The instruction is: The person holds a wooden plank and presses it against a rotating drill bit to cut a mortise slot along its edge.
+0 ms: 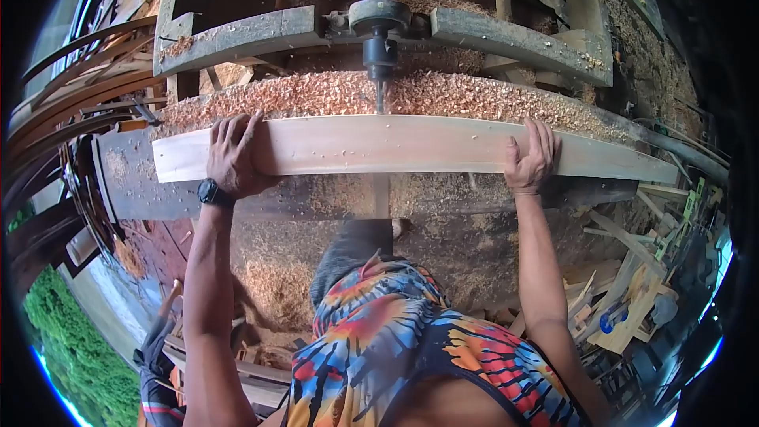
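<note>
A long pale wooden board [379, 146] lies across the bench in front of me, left to right. My left hand [235, 154], with a dark watch on its wrist, grips the board toward its left end, fingers reaching to the far edge. Toward the right end my right hand [534, 155] holds it too, fingers over the top and thumb on the near side. A metal spindle with a chuck [380, 53] points at the middle of the far edge. Its narrow bit [379, 99] meets that edge; whether the tip is inside the wood cannot be made out.
Wood chips [308, 96] are heaped along the far side of the board. Behind them a wooden frame [514, 35] carries the spindle. Curved strips [79, 71] stack at left; offcuts [632, 300] pile at lower right. Part of another person [158, 356] shows at lower left.
</note>
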The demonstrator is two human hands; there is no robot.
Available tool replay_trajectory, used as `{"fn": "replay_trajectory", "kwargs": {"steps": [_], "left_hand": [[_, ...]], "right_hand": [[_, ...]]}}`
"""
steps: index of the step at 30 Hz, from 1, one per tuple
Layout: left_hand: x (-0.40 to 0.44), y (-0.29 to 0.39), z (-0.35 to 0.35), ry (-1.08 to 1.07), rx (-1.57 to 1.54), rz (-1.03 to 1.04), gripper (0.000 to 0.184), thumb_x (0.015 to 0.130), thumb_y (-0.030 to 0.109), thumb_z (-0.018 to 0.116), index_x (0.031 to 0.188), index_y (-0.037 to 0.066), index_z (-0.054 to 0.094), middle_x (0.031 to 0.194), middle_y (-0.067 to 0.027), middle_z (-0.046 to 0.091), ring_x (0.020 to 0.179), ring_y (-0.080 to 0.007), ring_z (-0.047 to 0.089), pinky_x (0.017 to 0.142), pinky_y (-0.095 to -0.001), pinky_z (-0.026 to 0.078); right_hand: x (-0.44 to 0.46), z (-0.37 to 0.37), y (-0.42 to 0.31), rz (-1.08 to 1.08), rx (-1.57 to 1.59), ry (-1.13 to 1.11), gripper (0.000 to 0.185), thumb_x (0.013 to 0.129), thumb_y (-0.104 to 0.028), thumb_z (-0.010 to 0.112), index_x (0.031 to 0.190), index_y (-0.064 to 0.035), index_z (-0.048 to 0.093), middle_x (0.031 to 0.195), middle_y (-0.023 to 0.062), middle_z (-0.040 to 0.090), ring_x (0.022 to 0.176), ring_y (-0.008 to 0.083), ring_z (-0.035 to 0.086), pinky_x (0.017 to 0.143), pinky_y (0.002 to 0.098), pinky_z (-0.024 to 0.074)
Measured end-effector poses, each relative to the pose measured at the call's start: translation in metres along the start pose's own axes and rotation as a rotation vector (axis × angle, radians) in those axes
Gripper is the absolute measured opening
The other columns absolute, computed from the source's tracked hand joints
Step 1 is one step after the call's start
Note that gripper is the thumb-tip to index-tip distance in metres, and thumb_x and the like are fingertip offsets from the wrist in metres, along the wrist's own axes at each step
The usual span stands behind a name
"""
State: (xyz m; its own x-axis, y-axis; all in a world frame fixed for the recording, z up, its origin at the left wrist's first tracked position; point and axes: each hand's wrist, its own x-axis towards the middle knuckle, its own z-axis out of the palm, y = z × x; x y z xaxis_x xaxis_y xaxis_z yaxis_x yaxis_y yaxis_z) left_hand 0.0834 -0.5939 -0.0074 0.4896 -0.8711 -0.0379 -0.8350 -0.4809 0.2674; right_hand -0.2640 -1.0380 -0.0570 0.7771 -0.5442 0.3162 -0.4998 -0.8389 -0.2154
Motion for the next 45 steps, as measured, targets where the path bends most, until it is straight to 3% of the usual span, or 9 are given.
{"fn": "replay_trajectory", "kwargs": {"steps": [19,28,36,41,42,45], "left_hand": [[0.015,-0.001,-0.007,0.033,-0.023,-0.013,0.122,0.043,0.042,0.102,0.150,0.013,0.052,0.134,-0.0136,0.059,0.124,-0.0359,0.055,0.111,-0.0526,0.040],[-0.033,0.023,0.005,0.069,-0.042,-0.029,0.128,0.038,0.048,0.102,0.152,0.015,0.052,0.128,-0.0144,0.058,0.118,-0.0379,0.055,0.105,-0.0574,0.041],[-0.087,0.056,0.014,0.040,-0.071,-0.061,0.123,0.049,0.065,0.095,0.149,0.008,0.053,0.132,-0.0189,0.057,0.118,-0.0416,0.053,0.104,-0.0593,0.039],[-0.078,0.054,0.012,0.028,-0.081,-0.064,0.118,0.053,0.067,0.093,0.148,0.009,0.054,0.130,-0.0173,0.059,0.118,-0.0398,0.055,0.104,-0.0589,0.039],[-0.078,0.053,0.012,0.021,-0.082,-0.065,0.118,0.053,0.066,0.093,0.148,0.009,0.054,0.130,-0.0175,0.059,0.118,-0.0399,0.056,0.104,-0.0590,0.039],[-0.073,0.050,0.011,0.008,-0.079,-0.072,0.117,0.054,0.066,0.093,0.149,0.010,0.054,0.131,-0.0183,0.059,0.118,-0.0399,0.056,0.105,-0.0596,0.039]], "right_hand": [[0.012,0.014,0.006,-0.029,0.034,0.078,0.056,0.094,-0.050,0.066,0.120,-0.0007,0.070,0.124,0.0176,0.069,0.125,0.0370,0.060,0.112,0.0515,0.0369],[-0.022,0.002,0.002,0.029,0.035,0.032,0.057,0.095,-0.052,0.062,0.127,-0.0058,0.069,0.133,0.0149,0.067,0.133,0.0363,0.055,0.118,0.0562,0.0304],[-0.054,-0.020,0.006,0.020,0.043,-0.063,0.061,0.094,-0.056,0.062,0.129,-0.0061,0.068,0.132,0.0138,0.067,0.133,0.0359,0.056,0.120,0.0586,0.0275],[-0.048,-0.022,0.008,-0.002,0.039,-0.104,0.062,0.095,-0.056,0.060,0.130,-0.0053,0.068,0.131,0.0149,0.067,0.131,0.0366,0.057,0.119,0.0578,0.0288],[-0.043,-0.026,0.002,-0.025,0.004,-0.113,0.057,0.096,-0.048,0.059,0.128,-0.0009,0.066,0.130,0.0193,0.066,0.130,0.0402,0.057,0.117,0.0557,0.0326],[-0.040,-0.025,0.002,-0.020,-0.010,-0.120,0.058,0.097,-0.048,0.057,0.129,-0.0007,0.066,0.130,0.0194,0.065,0.129,0.0405,0.057,0.117,0.0557,0.0329]]}}
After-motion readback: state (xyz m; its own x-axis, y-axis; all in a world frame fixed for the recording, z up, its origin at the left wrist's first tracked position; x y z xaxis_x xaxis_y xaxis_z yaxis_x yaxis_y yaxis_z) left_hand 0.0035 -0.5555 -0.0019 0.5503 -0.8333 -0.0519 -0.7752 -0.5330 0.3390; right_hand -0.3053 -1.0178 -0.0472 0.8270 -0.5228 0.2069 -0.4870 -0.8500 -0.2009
